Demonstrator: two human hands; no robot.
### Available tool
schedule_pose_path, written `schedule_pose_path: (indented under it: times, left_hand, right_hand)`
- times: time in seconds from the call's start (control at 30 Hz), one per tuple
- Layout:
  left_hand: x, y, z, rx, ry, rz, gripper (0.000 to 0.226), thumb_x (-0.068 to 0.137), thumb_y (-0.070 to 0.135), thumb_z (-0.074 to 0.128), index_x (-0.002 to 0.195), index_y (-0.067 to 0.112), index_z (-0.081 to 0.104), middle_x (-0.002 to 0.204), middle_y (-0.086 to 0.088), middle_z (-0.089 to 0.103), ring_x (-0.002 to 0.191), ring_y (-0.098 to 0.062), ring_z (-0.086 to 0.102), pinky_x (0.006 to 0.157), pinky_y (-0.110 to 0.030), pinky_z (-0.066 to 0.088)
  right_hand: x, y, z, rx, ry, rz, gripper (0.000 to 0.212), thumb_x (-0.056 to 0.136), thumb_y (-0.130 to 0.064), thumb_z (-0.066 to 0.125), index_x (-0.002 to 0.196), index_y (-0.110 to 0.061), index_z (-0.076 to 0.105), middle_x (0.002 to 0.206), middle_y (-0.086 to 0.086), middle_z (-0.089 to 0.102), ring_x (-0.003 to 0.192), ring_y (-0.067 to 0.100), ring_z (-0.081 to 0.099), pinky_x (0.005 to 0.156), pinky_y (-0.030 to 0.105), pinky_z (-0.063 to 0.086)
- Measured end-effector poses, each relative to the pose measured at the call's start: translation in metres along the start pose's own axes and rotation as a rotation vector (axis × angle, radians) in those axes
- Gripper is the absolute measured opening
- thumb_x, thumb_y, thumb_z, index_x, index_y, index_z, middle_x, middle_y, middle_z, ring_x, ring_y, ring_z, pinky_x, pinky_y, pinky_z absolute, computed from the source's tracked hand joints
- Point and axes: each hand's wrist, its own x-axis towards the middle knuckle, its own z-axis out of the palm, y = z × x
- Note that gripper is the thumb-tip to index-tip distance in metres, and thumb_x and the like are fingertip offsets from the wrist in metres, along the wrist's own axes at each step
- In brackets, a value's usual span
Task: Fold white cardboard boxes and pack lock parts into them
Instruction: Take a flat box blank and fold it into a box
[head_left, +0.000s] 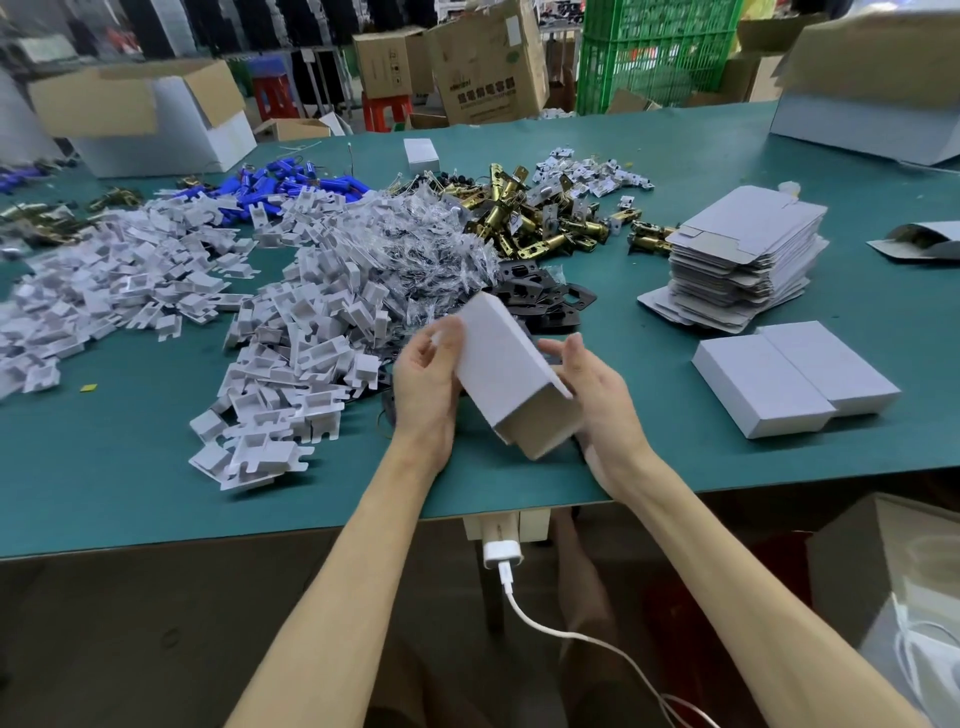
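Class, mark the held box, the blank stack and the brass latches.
Box (493, 358): head view, white top face.
Blank stack (753, 226): head view, top sheet.
Brass latches (498, 215): head view, pile's middle.

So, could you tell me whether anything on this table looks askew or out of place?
Mostly the stack of flat box blanks: it is fanned out, with lower sheets slid sideways. A small yellow scrap lies alone on the green table. The held white box looks fine.
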Motion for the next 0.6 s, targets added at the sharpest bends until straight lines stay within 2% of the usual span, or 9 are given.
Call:
schedule_pose_path:
  times: [0.1, 0.17, 0.27, 0.33, 0.37, 0.43, 0.47, 0.53, 0.6]
  left_hand:
    - [0.007, 0.005, -0.010, -0.211, 0.110, 0.027, 0.038, 0.105, 0.035, 0.056, 0.132, 0.008, 0.058, 0.114, -0.007, 0.063, 0.098, -0.015, 0.063, 0.081, -0.032, 0.058]
    - [0.010, 0.009, -0.015, -0.344, 0.130, -0.025, 0.031, 0.109, 0.030, 0.049, 0.131, 0.011, 0.058, 0.118, -0.007, 0.065, 0.105, -0.017, 0.062, 0.089, -0.032, 0.055]
    - [0.008, 0.011, -0.014, -0.359, 0.040, -0.087, 0.020, 0.110, 0.022, 0.047, 0.115, 0.013, 0.064, 0.108, -0.002, 0.069, 0.100, -0.014, 0.064, 0.084, -0.029, 0.057]
    - [0.005, 0.009, -0.011, -0.279, -0.062, -0.074, 0.022, 0.109, 0.017, 0.047, 0.105, 0.014, 0.069, 0.106, 0.000, 0.071, 0.098, -0.013, 0.064, 0.082, -0.028, 0.058]
    - [0.004, 0.009, -0.009, -0.255, -0.110, -0.062, 0.023, 0.108, 0.016, 0.049, 0.103, 0.015, 0.072, 0.107, 0.001, 0.073, 0.100, -0.013, 0.064, 0.084, -0.028, 0.058]
    - [0.001, 0.010, -0.006, -0.216, -0.196, -0.037, 0.022, 0.100, 0.020, 0.057, 0.116, 0.016, 0.071, 0.115, 0.000, 0.073, 0.108, -0.014, 0.065, 0.095, -0.029, 0.057]
    - [0.001, 0.010, -0.005, -0.185, -0.221, -0.022, 0.032, 0.095, 0.022, 0.060, 0.125, 0.015, 0.068, 0.120, -0.002, 0.072, 0.111, -0.015, 0.066, 0.100, -0.032, 0.055]
    - [-0.001, 0.008, -0.002, -0.107, -0.251, -0.011, 0.042, 0.094, 0.016, 0.061, 0.136, 0.013, 0.060, 0.122, -0.003, 0.072, 0.112, -0.018, 0.066, 0.098, -0.036, 0.054]
    - [-0.004, 0.006, 0.000, -0.019, -0.277, 0.009, 0.043, 0.097, 0.011, 0.061, 0.140, 0.014, 0.058, 0.123, -0.002, 0.072, 0.112, -0.021, 0.066, 0.094, -0.037, 0.054]
  right_hand:
    - [-0.001, 0.003, 0.005, -0.210, -0.126, -0.086, 0.048, 0.092, -0.055, 0.063, 0.127, -0.022, 0.064, 0.115, 0.001, 0.071, 0.107, 0.019, 0.066, 0.093, 0.040, 0.052]
    - [0.001, 0.008, 0.009, -0.311, -0.162, -0.118, 0.042, 0.092, -0.039, 0.074, 0.127, -0.020, 0.062, 0.114, -0.002, 0.073, 0.104, 0.016, 0.070, 0.091, 0.035, 0.056]
    - [0.003, 0.008, 0.008, -0.223, -0.052, -0.118, 0.022, 0.101, -0.031, 0.064, 0.117, -0.016, 0.064, 0.103, 0.008, 0.076, 0.085, 0.026, 0.074, 0.067, 0.030, 0.057]
    - [0.004, 0.008, 0.004, -0.079, 0.037, -0.075, 0.024, 0.104, -0.035, 0.058, 0.111, -0.014, 0.065, 0.090, 0.011, 0.076, 0.060, 0.025, 0.069, 0.047, 0.026, 0.050]
    - [0.004, 0.008, 0.002, -0.012, 0.086, -0.061, 0.027, 0.103, -0.037, 0.058, 0.108, -0.012, 0.065, 0.084, 0.009, 0.075, 0.052, 0.021, 0.064, 0.043, 0.024, 0.046]
    - [0.006, 0.008, 0.000, 0.089, 0.204, -0.059, 0.032, 0.102, -0.038, 0.058, 0.107, -0.007, 0.063, 0.086, 0.008, 0.071, 0.054, 0.013, 0.059, 0.047, 0.022, 0.045]
    - [0.008, 0.008, -0.001, 0.156, 0.253, -0.053, 0.034, 0.102, -0.036, 0.057, 0.111, -0.004, 0.060, 0.092, 0.011, 0.070, 0.060, 0.012, 0.062, 0.053, 0.022, 0.048]
    - [0.010, 0.006, -0.002, 0.302, 0.296, -0.016, 0.039, 0.104, -0.036, 0.053, 0.119, -0.001, 0.054, 0.107, 0.015, 0.068, 0.077, 0.013, 0.070, 0.068, 0.024, 0.056]
    - [0.011, 0.004, -0.002, 0.400, 0.286, 0.016, 0.043, 0.106, -0.037, 0.048, 0.126, 0.000, 0.053, 0.119, 0.017, 0.066, 0.088, 0.015, 0.073, 0.083, 0.030, 0.060]
